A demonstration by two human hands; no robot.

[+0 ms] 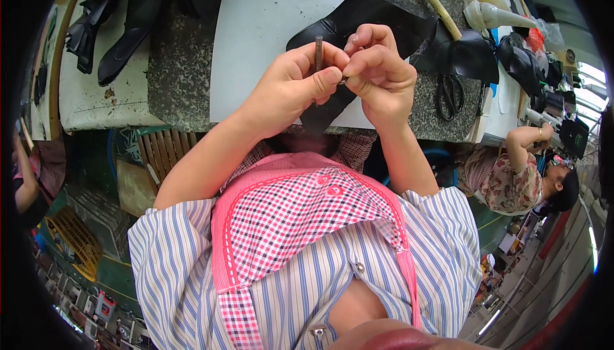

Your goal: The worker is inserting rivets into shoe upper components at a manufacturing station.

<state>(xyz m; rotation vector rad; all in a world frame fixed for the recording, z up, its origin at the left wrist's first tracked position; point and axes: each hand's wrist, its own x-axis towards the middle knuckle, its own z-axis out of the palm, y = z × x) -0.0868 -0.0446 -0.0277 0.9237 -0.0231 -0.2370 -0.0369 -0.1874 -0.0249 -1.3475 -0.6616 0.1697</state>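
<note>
My left hand (297,76) is closed round a slim dark metal rod (318,49), which stands up between thumb and fingers. Close beside it, my right hand (384,75) pinches with thumb and forefinger near the left fingertips. A small dark bit shows there, too little to make out. Both hands are above a white sheet (246,49) on the worktable. Under and behind them lies a curved black leather piece (368,14), partly covered by the hands. Another dark part (326,112) hangs below my fingers, and I cannot tell whether it is the same piece.
A wooden-handled hammer (438,5) lies at the far right, its handle end over more black leather (473,56). Black-handled scissors (449,97) rest on the speckled stone slab (428,110). Black leather parts (137,27) pile up far left. A co-worker (511,177) sits at the right.
</note>
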